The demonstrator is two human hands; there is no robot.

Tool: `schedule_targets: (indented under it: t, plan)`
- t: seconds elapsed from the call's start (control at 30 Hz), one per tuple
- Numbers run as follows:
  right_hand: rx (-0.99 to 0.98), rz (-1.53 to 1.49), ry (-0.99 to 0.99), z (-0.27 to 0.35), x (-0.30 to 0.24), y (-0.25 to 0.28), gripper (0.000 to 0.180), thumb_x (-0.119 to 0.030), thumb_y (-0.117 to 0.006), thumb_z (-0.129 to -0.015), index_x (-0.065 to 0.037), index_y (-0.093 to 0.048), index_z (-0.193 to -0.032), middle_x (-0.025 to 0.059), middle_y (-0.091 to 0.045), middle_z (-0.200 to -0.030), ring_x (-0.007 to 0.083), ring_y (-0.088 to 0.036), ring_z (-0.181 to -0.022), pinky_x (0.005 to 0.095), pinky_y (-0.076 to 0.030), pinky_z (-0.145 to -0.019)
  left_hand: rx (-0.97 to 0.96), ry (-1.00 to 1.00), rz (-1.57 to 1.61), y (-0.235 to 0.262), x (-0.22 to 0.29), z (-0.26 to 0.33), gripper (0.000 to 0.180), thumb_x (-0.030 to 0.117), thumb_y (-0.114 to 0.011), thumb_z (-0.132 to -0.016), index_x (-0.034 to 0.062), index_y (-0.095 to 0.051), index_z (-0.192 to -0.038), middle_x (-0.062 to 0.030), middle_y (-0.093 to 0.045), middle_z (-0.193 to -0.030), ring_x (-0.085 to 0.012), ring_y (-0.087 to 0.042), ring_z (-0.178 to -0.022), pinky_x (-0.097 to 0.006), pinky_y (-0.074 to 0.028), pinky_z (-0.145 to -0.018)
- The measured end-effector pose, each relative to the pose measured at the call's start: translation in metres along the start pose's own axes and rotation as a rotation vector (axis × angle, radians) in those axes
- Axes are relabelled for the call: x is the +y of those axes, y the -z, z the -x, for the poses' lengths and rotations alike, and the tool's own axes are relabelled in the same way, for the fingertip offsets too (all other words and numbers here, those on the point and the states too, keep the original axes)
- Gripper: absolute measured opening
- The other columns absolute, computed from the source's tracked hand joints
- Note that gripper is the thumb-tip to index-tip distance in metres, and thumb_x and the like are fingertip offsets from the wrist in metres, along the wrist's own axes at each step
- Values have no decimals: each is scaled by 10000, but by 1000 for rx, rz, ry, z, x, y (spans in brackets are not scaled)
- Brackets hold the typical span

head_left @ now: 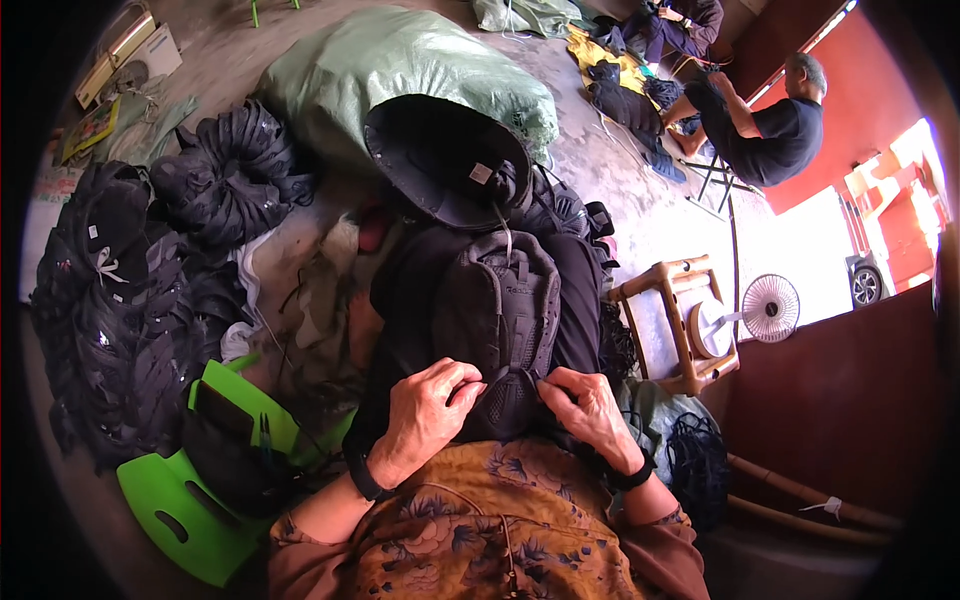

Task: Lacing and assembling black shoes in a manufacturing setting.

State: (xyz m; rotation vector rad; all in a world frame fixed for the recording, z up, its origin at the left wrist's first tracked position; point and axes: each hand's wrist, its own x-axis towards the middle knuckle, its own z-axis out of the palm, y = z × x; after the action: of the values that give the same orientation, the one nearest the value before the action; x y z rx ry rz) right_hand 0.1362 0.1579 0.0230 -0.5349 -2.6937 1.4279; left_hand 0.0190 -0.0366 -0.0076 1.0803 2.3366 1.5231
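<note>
Presently we hold one dark grey backpack (497,320) on our lap, padded and ridged, long axis running away from us, top toward the black brimmed hat (440,160). Left hand (425,415) and right hand (590,405) fingers pinch its near edge. Green plastic stool (190,520) stands left, wooden stool (680,320) right; open floor lies beyond.

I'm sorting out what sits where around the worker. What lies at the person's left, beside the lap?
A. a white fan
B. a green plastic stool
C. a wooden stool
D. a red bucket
B: the green plastic stool lies by the left hand; the white fan and the wooden stool are on the right.
</note>
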Motion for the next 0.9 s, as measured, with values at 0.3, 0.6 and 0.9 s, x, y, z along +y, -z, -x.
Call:
schedule_targets:
  t: [0.3, 0.6, 0.9]
  plan:
    - [-358, -654, -498, -10, 5, 18, 171, -165, -597, -923, -9, -641, -871, -11, -516, -642, 50, -446, -548, 227, -344, -523, 47, -23, 0, 2, -1, 1, 132, -2, -710, -807, 43, -647, -914, -80, -651, -825, -245, -655, -685, -324, -508, -587]
    - [-6, 486, 348, -26, -20, 6, 102, -132, -607, -798, -37, -602, -759, 130, -619, -669, 344, -615, -546, 440, -463, -465, 102, -76, -132, 1, -3, -4, 111, 52, -702, -827, 85, -624, -900, -47, -651, -817, -265, -646, -731, -369, -471, -660]
    - [156, 438, 345, -15, -8, -11, 151, -85, -630, -817, -58, -522, -715, 135, -563, -619, 347, -587, -535, 420, -435, -452, 102, -97, -172, -2, -6, -5, 121, 61, -687, -830, 99, -596, -900, -36, -654, -805, -244, -645, -720, -367, -443, -634]
